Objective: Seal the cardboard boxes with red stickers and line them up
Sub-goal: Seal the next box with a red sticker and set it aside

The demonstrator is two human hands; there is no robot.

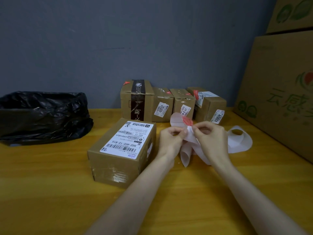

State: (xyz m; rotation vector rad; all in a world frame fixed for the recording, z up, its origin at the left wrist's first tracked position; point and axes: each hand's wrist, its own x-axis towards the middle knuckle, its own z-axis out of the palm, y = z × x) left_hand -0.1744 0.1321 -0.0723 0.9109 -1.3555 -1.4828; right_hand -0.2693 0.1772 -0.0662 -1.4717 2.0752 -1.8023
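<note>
A cardboard box (122, 155) with a white shipping label on top lies on the wooden table (50, 192), just left of my hands. My left hand (171, 139) and my right hand (210, 138) both pinch a strip of white backing paper (186, 155) that carries a red sticker (187, 121) at its upper end. The strip trails right to a sticker roll (238, 139) lying on the table. Several smaller boxes (183, 106) stand in a row against the wall, each with a red sticker on top; the tallest box (137, 99) is at the row's left end.
A black plastic bag (42, 116) lines a bin at the left of the table. Large printed cartons (279, 92) are stacked along the right edge. A grey wall (135, 39) closes off the back.
</note>
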